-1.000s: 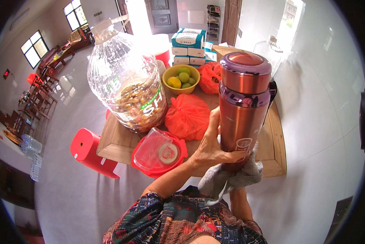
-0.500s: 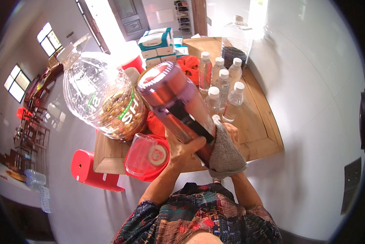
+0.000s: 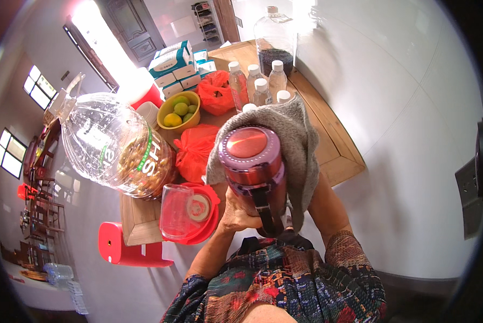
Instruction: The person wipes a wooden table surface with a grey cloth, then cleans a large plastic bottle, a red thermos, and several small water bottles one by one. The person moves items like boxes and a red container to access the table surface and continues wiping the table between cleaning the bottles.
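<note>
One bare left hand [image 3: 239, 216] grips the lower body of a tall copper-red and purple metal flask [image 3: 250, 144], its round lid facing the camera. A grey knitted cloth [image 3: 303, 141] wraps its far and right sides, hiding the right hand, whose hold I cannot tell. The flask is between left hand and cloth, above the near edge of the wooden surface [image 3: 345, 157]. Leftward are a red plastic bag [image 3: 190, 156] and a red round plastic basin [image 3: 213, 214]; farther stand clear white-capped bottles [image 3: 263, 97].
</note>
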`<state>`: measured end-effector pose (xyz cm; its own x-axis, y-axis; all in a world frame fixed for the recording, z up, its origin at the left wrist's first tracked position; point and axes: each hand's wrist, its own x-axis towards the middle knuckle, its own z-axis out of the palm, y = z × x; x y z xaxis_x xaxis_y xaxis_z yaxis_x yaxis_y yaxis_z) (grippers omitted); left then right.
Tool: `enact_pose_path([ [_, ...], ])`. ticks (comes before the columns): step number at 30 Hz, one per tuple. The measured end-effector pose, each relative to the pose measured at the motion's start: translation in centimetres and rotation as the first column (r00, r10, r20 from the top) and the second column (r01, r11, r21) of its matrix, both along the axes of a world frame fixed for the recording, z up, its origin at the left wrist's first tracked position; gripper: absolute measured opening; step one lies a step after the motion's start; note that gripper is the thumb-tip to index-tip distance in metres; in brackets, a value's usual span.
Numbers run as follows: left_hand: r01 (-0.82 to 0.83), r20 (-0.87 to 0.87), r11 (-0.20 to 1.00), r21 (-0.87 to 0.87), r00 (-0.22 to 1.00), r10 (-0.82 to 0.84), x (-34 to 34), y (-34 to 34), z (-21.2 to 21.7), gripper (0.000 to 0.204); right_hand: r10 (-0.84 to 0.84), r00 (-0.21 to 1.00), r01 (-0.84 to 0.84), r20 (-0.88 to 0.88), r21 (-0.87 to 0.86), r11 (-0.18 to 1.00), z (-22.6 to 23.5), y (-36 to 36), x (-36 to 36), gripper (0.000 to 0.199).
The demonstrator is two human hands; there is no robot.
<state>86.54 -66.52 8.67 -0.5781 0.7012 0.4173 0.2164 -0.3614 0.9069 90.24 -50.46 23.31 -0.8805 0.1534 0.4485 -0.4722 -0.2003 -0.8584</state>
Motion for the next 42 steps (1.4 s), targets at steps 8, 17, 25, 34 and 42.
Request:
enact_pose_path([
  [8, -0.126, 0.032, 0.988, -0.093, 0.991, 0.13, 0.3, -0.9, 1.4, 0.092, -0.382, 0.782, 0.615, -0.493, 0.506, 0.605, -3.6, -3.4, 3.1, 0.067],
  [17, -0.118, 0.021, 0.986, -0.114, 0.992, 0.121, 0.1, -0.5, 2.1, 0.094, -0.438, 0.807, 0.576, -0.396, 0.366, 0.731, -6.6, -2.8, 4.0, 0.059],
  [25, -0.079, 0.006, 0.988, -0.135, 0.997, 0.081, 0.9, 0.1, 2.7, 0.095, 0.33, 0.92, -0.179, -0.211, 0.524, 0.833, 2.3, 1.4, 3.2, 0.045],
  [34, -0.002, -0.006, 0.982, -0.188, 1.0, 0.001, 1.6, -1.0, 2.1, 0.097, 0.381, 0.924, -0.165, 0.008, 0.91, 0.38, 3.1, 2.2, 1.4, 0.027],
  [42, -0.111, -0.234, 0.959, -0.261, 0.971, 0.049, 1.1, -1.1, 1.3, 0.107, 0.358, 0.892, -0.222, 0.275, -0.423, 0.878, -6.4, 4.1, 1.5, 0.041],
])
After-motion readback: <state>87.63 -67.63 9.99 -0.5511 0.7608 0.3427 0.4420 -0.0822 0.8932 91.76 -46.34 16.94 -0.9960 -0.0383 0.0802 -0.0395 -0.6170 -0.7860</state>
